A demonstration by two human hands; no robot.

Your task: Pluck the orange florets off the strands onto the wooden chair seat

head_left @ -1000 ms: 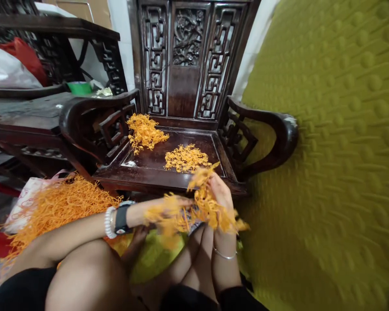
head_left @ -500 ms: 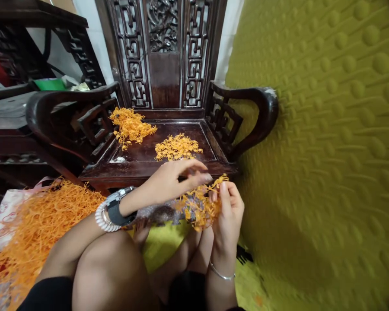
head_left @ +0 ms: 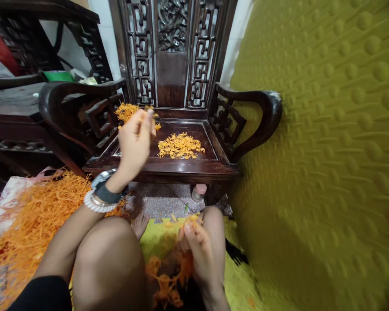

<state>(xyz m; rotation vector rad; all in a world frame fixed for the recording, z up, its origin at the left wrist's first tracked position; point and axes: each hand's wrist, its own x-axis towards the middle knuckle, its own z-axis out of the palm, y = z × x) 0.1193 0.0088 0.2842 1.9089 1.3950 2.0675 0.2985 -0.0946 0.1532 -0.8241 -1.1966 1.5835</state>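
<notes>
My left hand (head_left: 134, 144), with a watch and a white coil band at its wrist, is raised over the left part of the dark wooden chair seat (head_left: 210, 151). Its fingers pinch a small orange piece (head_left: 149, 109), somewhat blurred, in front of an orange pile (head_left: 127, 112). Low over my lap, my right hand (head_left: 199, 248) is closed on a stringy orange plastic strand (head_left: 167, 285) that dangles below it, smeared by motion. On the seat's middle lies a second pile of small, many-legged orange pieces (head_left: 181, 146).
A large heap of orange strands (head_left: 52, 207) spills beside a white bag (head_left: 6, 203) at the left. Under the chair stands a jar with a pink lid (head_left: 199, 192). Curved chair arms (head_left: 269, 108) flank the seat. A yellow-green padded surface (head_left: 327, 172) rises at the right.
My left hand has moved away from the right, up and left to the seat's left pile. My right hand has dropped lower and left with the orange strand.
</notes>
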